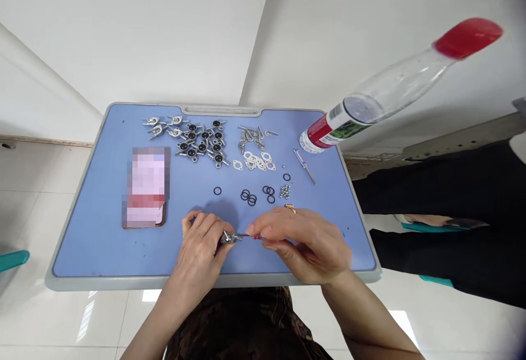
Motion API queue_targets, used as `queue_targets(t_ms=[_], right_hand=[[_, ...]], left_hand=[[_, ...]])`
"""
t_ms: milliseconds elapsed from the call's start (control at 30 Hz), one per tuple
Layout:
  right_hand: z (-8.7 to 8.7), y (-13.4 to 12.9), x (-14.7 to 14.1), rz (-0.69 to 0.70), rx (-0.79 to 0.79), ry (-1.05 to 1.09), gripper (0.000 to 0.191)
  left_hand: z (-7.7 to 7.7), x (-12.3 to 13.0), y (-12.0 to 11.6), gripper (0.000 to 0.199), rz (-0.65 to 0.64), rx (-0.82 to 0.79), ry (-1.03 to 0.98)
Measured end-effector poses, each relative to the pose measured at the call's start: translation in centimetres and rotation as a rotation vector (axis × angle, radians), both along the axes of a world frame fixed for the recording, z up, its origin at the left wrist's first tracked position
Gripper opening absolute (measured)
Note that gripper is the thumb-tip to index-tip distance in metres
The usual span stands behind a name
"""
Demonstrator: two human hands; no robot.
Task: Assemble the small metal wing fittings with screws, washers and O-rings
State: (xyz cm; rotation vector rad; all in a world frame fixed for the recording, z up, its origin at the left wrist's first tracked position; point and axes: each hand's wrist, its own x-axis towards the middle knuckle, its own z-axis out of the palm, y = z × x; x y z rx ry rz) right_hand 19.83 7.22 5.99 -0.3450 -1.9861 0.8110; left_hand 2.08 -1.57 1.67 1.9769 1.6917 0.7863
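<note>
While both hands (199, 253) (299, 245) hold a fitting (229, 237), the barcoded bottle label (335, 124) seems illegible.

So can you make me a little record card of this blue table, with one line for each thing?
Left hand: pinches a small metal fitting
Right hand: pinches a thin metal shaft, its end at the fitting
Ring: gold ring on the right hand
Surface: blue desk tray
Parts: metal brackets, flat gaskets, black rubber O-rings, small nuts
Also there: plastic bottle with a red cap, pixelated flat packet
</note>
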Motion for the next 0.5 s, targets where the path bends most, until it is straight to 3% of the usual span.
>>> queue_targets(t_ms=[233,500], right_hand=[[-0.02,-0.08,-0.01,-0.021,0.09,-0.031,0.013],[-0.24,-0.06,-0.35,-0.111,0.348,-0.124,0.032]], left_hand=[[0.05,-0.05,0.02,0.004,-0.005,-0.026,0.007],[0.03,-0.06,-0.02,0.004,-0.015,-0.033,0.012]])
